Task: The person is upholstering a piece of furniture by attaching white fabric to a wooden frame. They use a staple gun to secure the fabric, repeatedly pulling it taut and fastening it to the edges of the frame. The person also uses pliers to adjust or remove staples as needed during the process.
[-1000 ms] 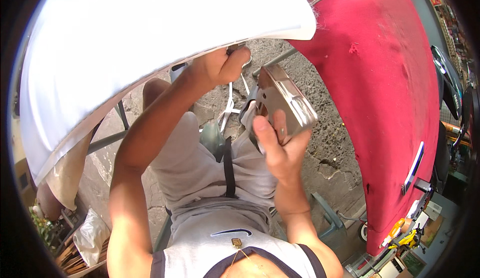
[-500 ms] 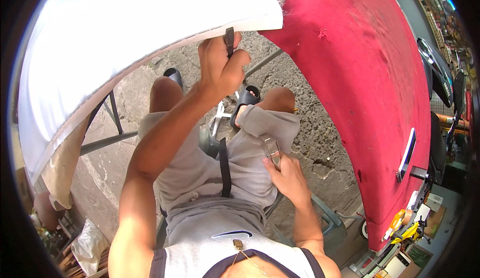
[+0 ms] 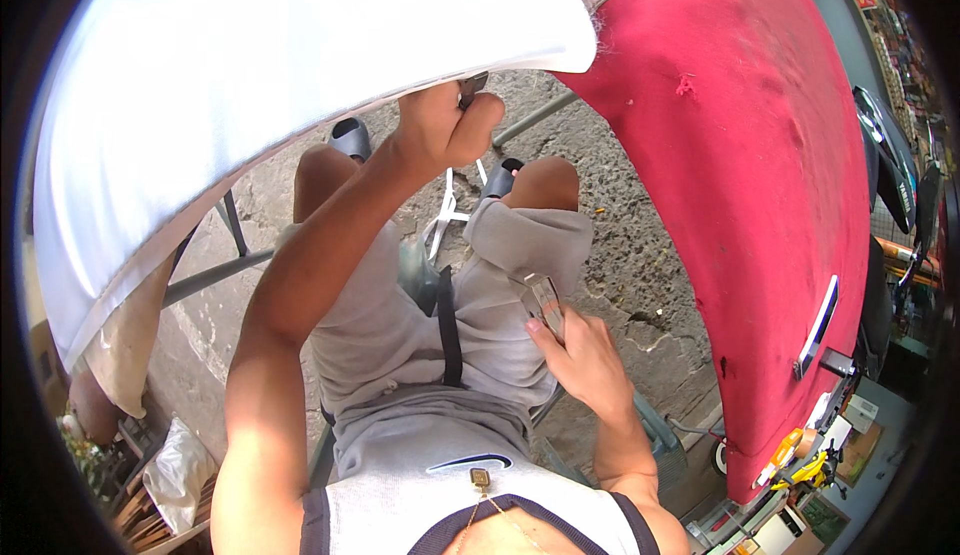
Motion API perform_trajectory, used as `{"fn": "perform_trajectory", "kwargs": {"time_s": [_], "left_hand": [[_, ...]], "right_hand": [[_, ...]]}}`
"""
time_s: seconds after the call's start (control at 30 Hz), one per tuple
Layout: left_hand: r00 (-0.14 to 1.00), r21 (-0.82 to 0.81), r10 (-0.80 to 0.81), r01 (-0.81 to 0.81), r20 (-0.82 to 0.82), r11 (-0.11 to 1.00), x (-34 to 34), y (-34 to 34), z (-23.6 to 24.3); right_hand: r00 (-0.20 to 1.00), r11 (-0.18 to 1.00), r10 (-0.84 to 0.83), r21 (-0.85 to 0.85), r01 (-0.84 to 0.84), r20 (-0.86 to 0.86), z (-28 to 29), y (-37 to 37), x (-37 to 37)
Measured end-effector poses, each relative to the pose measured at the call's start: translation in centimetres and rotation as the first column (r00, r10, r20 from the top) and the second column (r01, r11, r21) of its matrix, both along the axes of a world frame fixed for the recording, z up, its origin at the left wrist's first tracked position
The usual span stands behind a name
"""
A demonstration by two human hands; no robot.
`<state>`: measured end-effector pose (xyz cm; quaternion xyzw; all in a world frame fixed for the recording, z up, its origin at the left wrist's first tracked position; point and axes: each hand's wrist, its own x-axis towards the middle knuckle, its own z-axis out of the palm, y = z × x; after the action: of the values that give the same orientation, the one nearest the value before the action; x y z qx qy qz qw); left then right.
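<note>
My left hand (image 3: 440,127) is closed around a small dark tool (image 3: 473,88), its kind hard to make out, right at the lower edge of the white cover (image 3: 300,45). That smooth white cover spans the upper left and hides part of my fingers. Lower down, above my lap, my right hand (image 3: 585,360) grips a silver metal tool (image 3: 543,300) with a squarish, looped end, perhaps a hand stapler. It stays apart from the cover. To the right of the white cover hangs a worn red cloth (image 3: 730,155), which neither hand touches.
A phone-like flat object (image 3: 817,325) rests against the red cloth at right. A black strap (image 3: 447,335) lies across my grey shorts. Metal legs (image 3: 215,277) stand under the cover. At the lower left is a white sack (image 3: 180,475); a motorcycle (image 3: 888,160) stands far right.
The dark tool in my left hand has tilted over and sits closer under the cover's edge. My right hand has turned the metal tool slightly. The whole view has shifted a little.
</note>
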<state>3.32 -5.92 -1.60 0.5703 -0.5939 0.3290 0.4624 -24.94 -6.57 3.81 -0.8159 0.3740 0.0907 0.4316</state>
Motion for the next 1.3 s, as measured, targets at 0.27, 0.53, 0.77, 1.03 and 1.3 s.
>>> {"fn": "perform_trajectory", "kwargs": {"time_s": [0.27, 0.53, 0.77, 1.03, 1.3], "left_hand": [[0.992, -0.02, -0.122, 0.121, -0.027, 0.992, 1.7, -0.6, 0.2], [0.991, -0.043, -0.132, 0.133, 0.038, 0.99, 2.3, -0.9, -0.1], [0.985, -0.042, -0.146, 0.15, 0.088, 0.988, 3.0, -1.1, 0.2], [0.948, -0.078, -0.312, 0.307, -0.062, 0.948, 3.6, -1.9, -0.1], [0.872, -0.069, -0.436, 0.432, -0.22, 0.899, 4.4, -2.3, -1.9]], "right_hand": [[0.995, 0.999, -0.017, 0.034, 0.02, -0.095, -1.4, 1.0, -1.6], [0.996, 0.992, 0.004, -0.127, -0.015, -0.09, 0.0, 2.1, -4.2], [0.99, 0.998, 0.026, -0.059, -0.035, -0.142, -0.5, 1.2, -3.7], [0.999, 0.978, 0.026, 0.209, -0.018, -0.031, 0.3, -0.5, -2.2], [0.726, 0.982, 0.078, -0.178, 0.061, 0.683, 0.9, -0.5, 9.2]]}}
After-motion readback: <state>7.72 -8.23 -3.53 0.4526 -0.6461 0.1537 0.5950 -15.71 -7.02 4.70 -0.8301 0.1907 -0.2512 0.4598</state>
